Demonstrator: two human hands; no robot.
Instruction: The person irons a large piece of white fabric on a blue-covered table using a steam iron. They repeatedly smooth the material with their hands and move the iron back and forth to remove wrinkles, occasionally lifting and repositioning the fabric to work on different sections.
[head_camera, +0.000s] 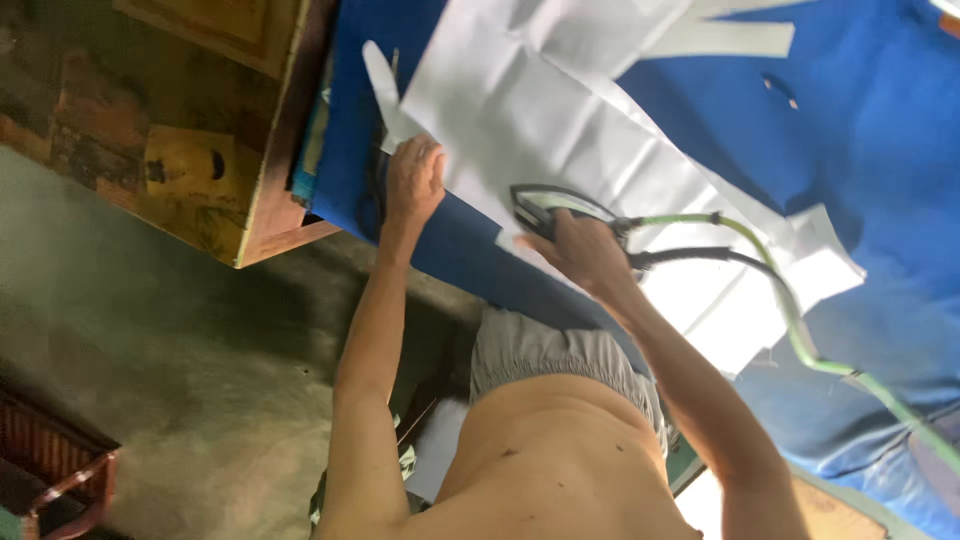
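Observation:
A large piece of white fabric (540, 120) lies spread on a table covered with blue cloth (880, 130). My left hand (412, 180) presses flat on the near edge of the white fabric, fingers spread. My right hand (585, 250) grips the handle of a steam iron (545, 208) that rests on the fabric. A green hose (790, 300) and a dark cable (700, 257) run from the iron off to the right. The view is tilted, with my bare torso and grey shorts at the bottom.
A wooden cabinet (200, 120) stands at the upper left beside the table edge. More white fabric pieces (720, 38) lie at the top. The grey concrete floor (150, 380) spreads at the lower left, with a reddish basket (60, 480) in the corner.

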